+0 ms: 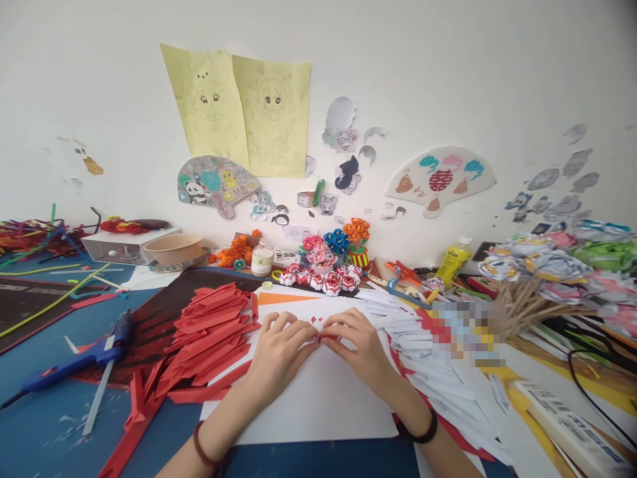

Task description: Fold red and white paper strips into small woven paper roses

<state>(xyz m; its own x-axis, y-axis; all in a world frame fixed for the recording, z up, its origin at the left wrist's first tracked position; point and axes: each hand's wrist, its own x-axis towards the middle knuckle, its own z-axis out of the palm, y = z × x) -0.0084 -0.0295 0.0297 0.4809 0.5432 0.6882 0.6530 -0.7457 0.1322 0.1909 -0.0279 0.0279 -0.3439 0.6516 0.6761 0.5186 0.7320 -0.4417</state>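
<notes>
Between the fingertips of both hands is a small red-and-white folded paper flower, mostly covered by the fingers. My left hand pinches its left side, and my right hand pinches its right side. Both hands are above a white sheet of paper. Left of them lies a pile of folded red paper strips; to the right is a spread of folded white paper strips. Finished red-and-white paper flowers sit in a cluster beyond the hands.
At the left lies a blue glue gun with a glue stick. Along the wall stand a round tub, a glass jar and a yellow bottle. Paper flowers on sticks and a white power strip occupy the right.
</notes>
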